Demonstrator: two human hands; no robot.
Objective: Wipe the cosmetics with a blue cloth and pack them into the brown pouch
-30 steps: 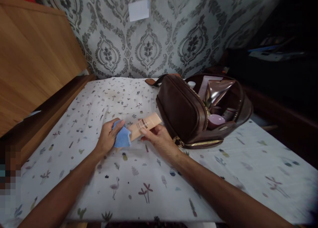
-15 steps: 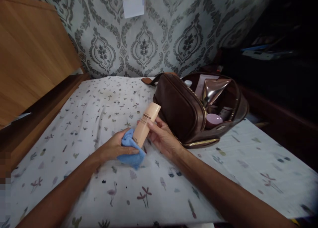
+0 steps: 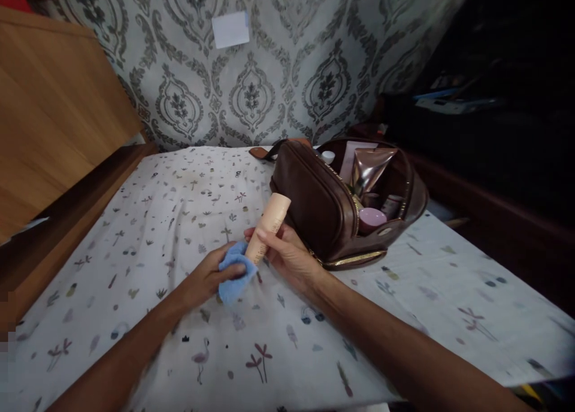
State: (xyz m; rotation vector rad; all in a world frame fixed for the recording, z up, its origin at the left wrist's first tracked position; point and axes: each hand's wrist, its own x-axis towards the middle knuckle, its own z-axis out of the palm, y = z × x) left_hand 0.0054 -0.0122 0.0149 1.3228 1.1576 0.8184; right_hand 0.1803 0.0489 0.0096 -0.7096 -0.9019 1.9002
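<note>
A peach-coloured cosmetic bottle [image 3: 271, 220] with small print tilts up to the right between my hands. My right hand [image 3: 285, 250] is closed around its middle, thumb on the near face. Bunched in my left hand [image 3: 218, 271] is a blue cloth [image 3: 236, 280], pressed about the lower end of the bottle, which it partly hides. Just beyond my right hand a brown toiletry bag [image 3: 309, 202] lies unzipped. Inside it show a shiny rose-gold pouch [image 3: 372, 166], a pink round lid [image 3: 372, 217] and a white cap [image 3: 327, 157].
A white sheet with small printed motifs [image 3: 171, 220] covers the surface. Along the left stands a wooden panel [image 3: 58, 100]. Patterned fabric [image 3: 251, 94] with a white paper [image 3: 230, 29] hangs behind. The right side is dark, with a bluish object [image 3: 458, 103] there.
The bottle has turned about its length, so its printed label faces differently. The cloth has shifted around the lower end. My view has moved slightly, too.
</note>
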